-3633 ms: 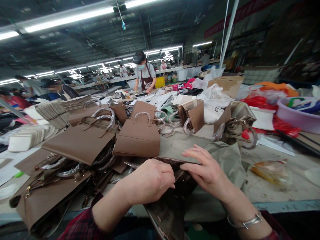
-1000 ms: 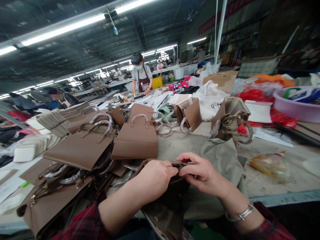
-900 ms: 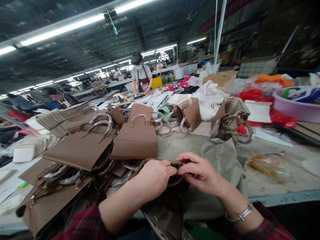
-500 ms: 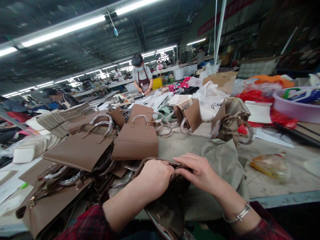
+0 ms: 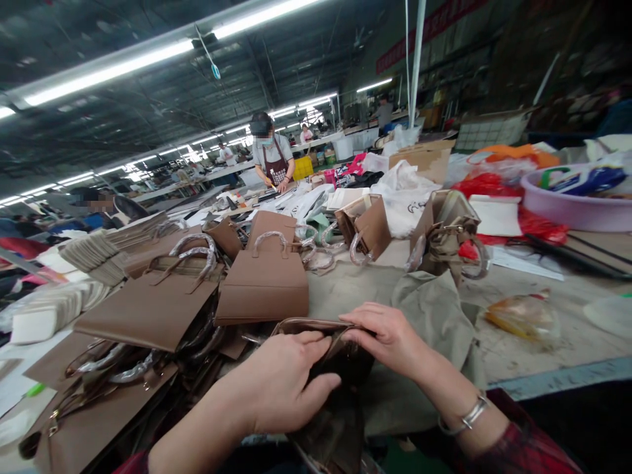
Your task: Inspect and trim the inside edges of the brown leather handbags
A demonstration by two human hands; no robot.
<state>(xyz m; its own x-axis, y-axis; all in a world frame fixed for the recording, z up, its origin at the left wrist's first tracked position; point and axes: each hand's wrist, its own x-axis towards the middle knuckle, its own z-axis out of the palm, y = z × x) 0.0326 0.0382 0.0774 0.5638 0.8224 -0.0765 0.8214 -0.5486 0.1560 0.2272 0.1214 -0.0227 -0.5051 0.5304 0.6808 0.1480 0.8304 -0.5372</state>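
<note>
A brown handbag (image 5: 336,421) is at the table's front edge, its dark inside facing me. My right hand (image 5: 392,341) pinches the bag's upper rim between thumb and fingers. On the same rim, further left, rests my left hand (image 5: 289,378), its fingers stretched out and its thumb spread away from them. Part of the bag's near side is hidden under my left hand and forearm. Just beyond it a finished-looking brown handbag (image 5: 264,286) lies with wrapped handles. A larger brown handbag (image 5: 143,306) lies on a pile to the left.
Grey-green cloth (image 5: 429,309) covers the table beyond my right hand. To the right lie a clear bag with yellow contents (image 5: 523,316) and a purple basin (image 5: 577,201). Stacked pale panels (image 5: 59,309) stand at the left. A co-worker (image 5: 271,155) works across the table.
My left hand has gone from a closed grip on the rim to lying with fingers extended and thumb apart. My right hand keeps its pinch. The view has shifted slightly.
</note>
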